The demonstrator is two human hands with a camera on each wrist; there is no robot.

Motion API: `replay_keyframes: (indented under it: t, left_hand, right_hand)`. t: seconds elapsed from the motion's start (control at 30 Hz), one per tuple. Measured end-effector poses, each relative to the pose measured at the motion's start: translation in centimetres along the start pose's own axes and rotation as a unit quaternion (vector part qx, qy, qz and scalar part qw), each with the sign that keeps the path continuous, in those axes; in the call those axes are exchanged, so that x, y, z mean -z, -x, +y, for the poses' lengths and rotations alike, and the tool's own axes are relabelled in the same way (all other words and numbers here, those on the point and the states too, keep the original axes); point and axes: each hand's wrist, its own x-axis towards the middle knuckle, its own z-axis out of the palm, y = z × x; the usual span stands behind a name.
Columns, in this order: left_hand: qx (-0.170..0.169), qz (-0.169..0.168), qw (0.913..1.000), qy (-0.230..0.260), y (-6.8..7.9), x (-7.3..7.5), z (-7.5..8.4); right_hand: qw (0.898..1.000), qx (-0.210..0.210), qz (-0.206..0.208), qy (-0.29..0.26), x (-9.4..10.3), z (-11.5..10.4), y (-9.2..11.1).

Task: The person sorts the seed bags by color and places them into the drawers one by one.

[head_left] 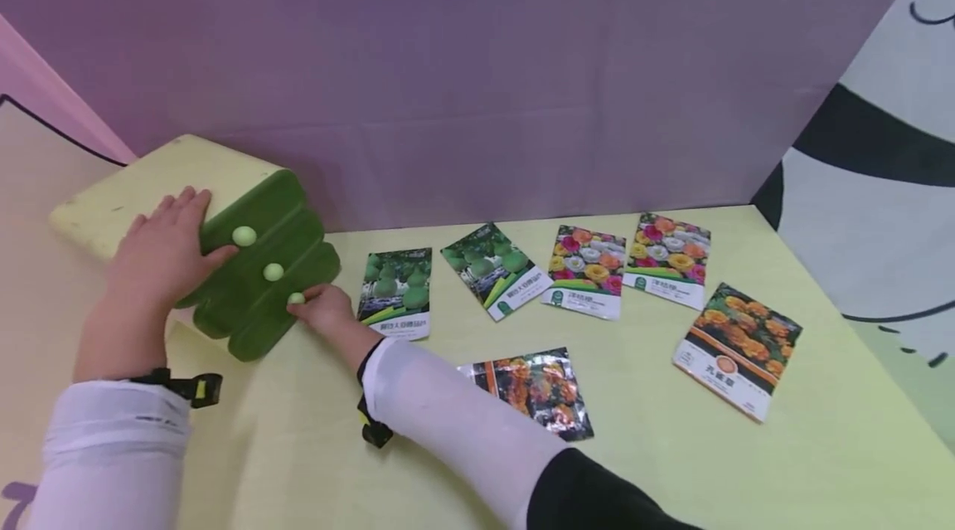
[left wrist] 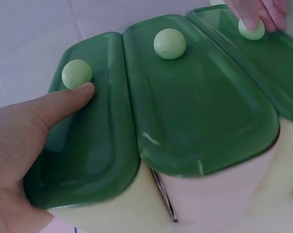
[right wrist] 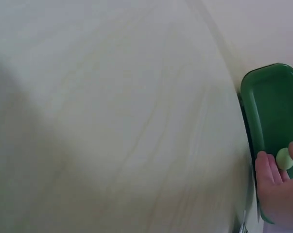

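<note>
A small cream drawer cabinet (head_left: 175, 155) with three green drawer fronts (left wrist: 199, 107) stands at the left of the table. Each front carries a pale green round knob. My left hand (head_left: 160, 252) rests with fingers spread over the cabinet's top; in the left wrist view its thumb lies on the top front, beside the top knob (left wrist: 77, 74). Between them is the middle knob (head_left: 273, 272). At the lowest drawer, my right hand (head_left: 328, 310) pinches the bottom knob (right wrist: 284, 158) between thumb and fingers. The cabinet's inside is hidden.
Seed packets lie across the table (head_left: 634, 447): green-fruit packets (head_left: 395, 289), mixed-flower packets (head_left: 589, 265), an orange-flower packet (head_left: 739, 347) at right, and a shiny packet (head_left: 540, 389) partly behind my right forearm. A purple cloth-like backdrop (head_left: 477, 90) rises behind.
</note>
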Motion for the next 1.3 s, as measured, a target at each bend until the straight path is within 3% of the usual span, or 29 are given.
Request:
replay_keyframes:
  t: [0.17,0.37,0.63,1.0,1.13,1.3]
  left_hand:
    - [-0.003,-0.002,1.0,0.007,0.0,-0.3,0.1]
    - [-0.011,0.015,0.9998,0.009,0.2,-0.4,-0.5]
    - [-0.012,0.011,0.9999,0.005,0.3,-0.6,-0.8]
    - [0.003,0.075,0.9948,-0.07,1.0,-1.1,1.9]
    - [0.013,0.071,0.9915,-0.109,1.2,-1.6,2.6]
    - [0.059,0.04,0.9852,-0.156,1.2,-1.9,3.1]
  right_hand:
    - [0.995,0.02,0.023,0.099,0.2,0.0,-0.2]
    - [0.989,0.056,0.021,0.137,0.2,-0.1,-0.5]
    - [0.984,0.062,0.009,0.167,0.4,0.0,-0.4]
    - [0.978,0.092,0.011,0.189,0.9,0.0,-0.4]
    - [0.975,0.082,0.009,0.205,1.0,0.0,-0.5]
    - [0.967,0.093,0.002,0.237,1.1,-0.2,-0.6]
